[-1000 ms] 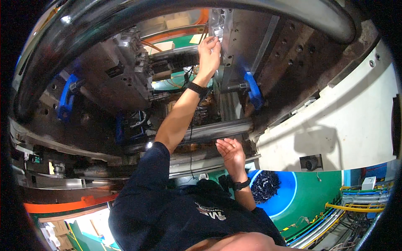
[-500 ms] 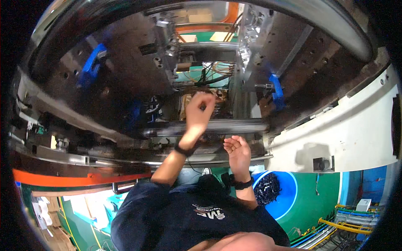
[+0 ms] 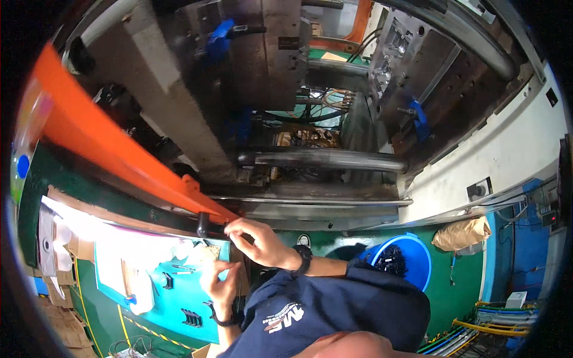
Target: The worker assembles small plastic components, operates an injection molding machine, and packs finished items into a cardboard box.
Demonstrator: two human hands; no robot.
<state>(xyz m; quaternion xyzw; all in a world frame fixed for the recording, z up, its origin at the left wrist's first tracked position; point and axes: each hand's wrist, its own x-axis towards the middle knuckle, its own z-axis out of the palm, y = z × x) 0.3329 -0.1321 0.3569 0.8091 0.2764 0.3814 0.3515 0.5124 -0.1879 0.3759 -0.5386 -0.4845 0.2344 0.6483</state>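
My right hand (image 3: 259,243) reaches left across my body, beside the right end of an orange machine door (image 3: 128,140). Its fingertips are bent but apart, close to the door's edge and a black handle (image 3: 204,224); whether they touch is unclear. Lower down, my left hand (image 3: 219,287) is near the edge of a teal worktable (image 3: 155,310), thumb and fingers apart. Glare washes out its fingertips, and I see nothing held in it. Small black plastic parts (image 3: 191,318) and a pen-like tool (image 3: 184,269) lie on the table.
Ahead is the machine's opening, with metal mould halves (image 3: 397,53), blue clamps (image 3: 421,122) and a horizontal steel bar (image 3: 328,159). A blue bin (image 3: 418,256) with black pieces stands on the green floor at right, near a brown paper bag (image 3: 462,234). Cables run at lower right.
My left hand has left the machine's opening and come down to the table side. My right hand has crossed left toward the orange door. My view has turned left.
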